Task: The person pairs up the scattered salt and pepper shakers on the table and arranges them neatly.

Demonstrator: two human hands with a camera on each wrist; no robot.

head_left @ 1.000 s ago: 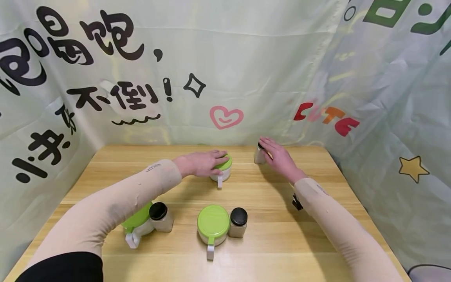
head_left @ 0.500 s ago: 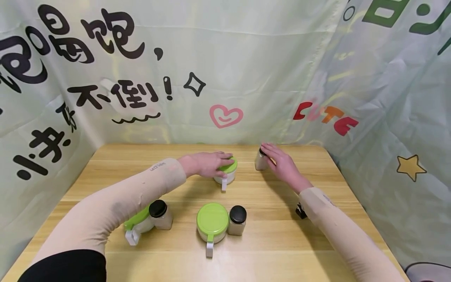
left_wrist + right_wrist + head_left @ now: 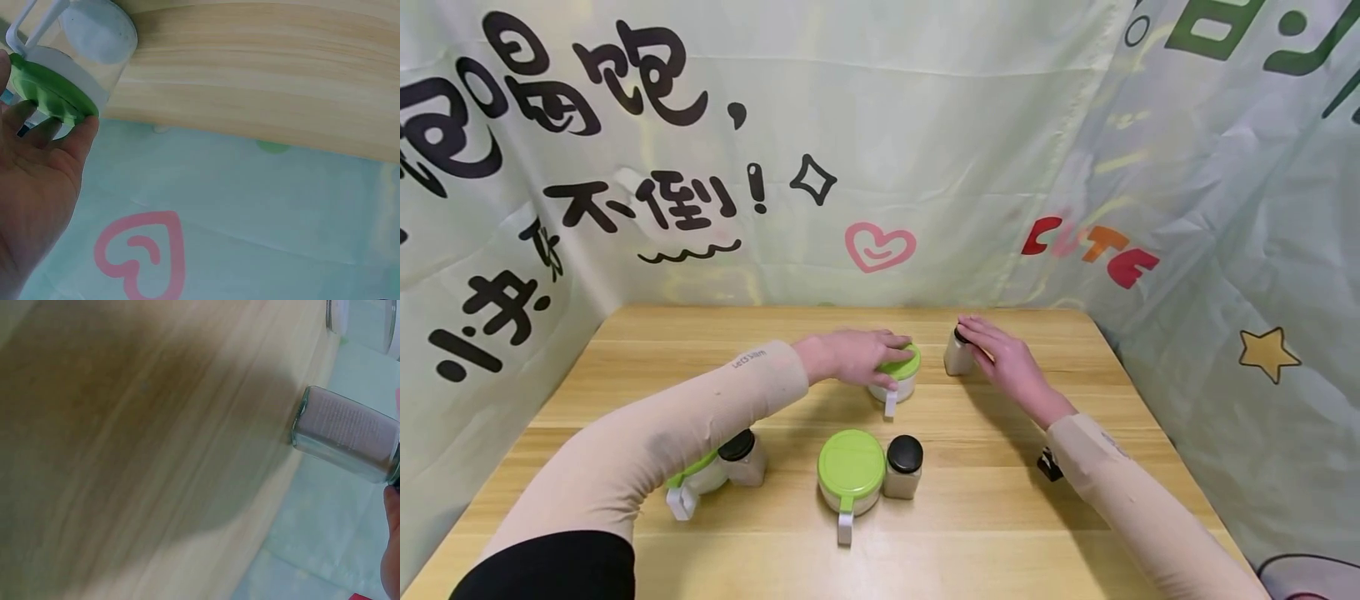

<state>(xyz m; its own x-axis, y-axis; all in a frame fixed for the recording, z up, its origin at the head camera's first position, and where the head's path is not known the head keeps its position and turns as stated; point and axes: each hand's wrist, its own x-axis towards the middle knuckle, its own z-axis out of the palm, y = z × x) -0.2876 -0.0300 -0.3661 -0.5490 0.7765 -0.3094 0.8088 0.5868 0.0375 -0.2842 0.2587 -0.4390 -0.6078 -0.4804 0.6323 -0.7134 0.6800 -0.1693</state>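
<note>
Toward the back of the table, my left hand (image 3: 853,357) grips the green lid of a seasoning jar (image 3: 904,388) with a white handle. In the left wrist view, the fingers curl round the edge of that green lid (image 3: 56,94). To the right of it, my right hand (image 3: 1006,357) holds a square glass spice jar (image 3: 957,358) by its black lid, fingers over the top. The right wrist view shows the spice jar's clear side (image 3: 347,432), with the thumb (image 3: 392,519) at its lid. Both jars stand upright with a gap between them.
Nearer the front, another green-lidded seasoning jar (image 3: 852,467) stands beside a black-lidded spice jar (image 3: 904,468). A similar pair, a seasoning jar (image 3: 703,480) and a spice jar (image 3: 747,468), sits partly under the left sleeve. A printed cloth (image 3: 970,167) hangs behind the wooden table (image 3: 1000,550).
My left hand and its seasoning jar have shifted right and slightly nearer. My right hand has drawn the spice jar toward the front. The front jars stay in place.
</note>
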